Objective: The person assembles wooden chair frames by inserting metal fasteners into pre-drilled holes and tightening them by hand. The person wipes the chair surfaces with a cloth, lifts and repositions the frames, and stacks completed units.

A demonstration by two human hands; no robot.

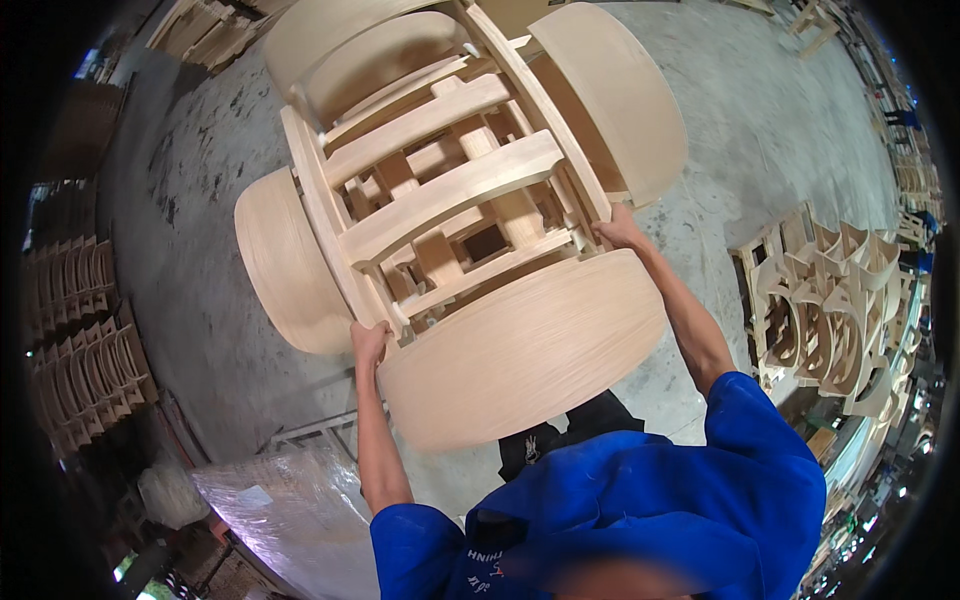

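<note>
A large pale, unfinished wooden furniture frame [455, 205] stands before me, built of long side rails joined by curved crosspieces. Rounded panels stick out around it: the near panel [530, 345] lies closest to my body, a left panel [295, 265] and a right panel [625, 100] flank the rails, and more wood shows at the far end. My left hand [371, 344] is closed around the near left corner of the frame, where the rail meets the near panel. At the near right corner my right hand [621, 229] grips the other rail; its fingertips are partly hidden.
Stacked curved wooden parts [830, 300] stand on the right. More curved parts [95, 365] are piled at the left. A plastic-wrapped stack [290, 510] sits at the lower left, near a grey metal frame [320, 432]. Flat boards [205, 35] lie far left on the concrete floor [200, 200].
</note>
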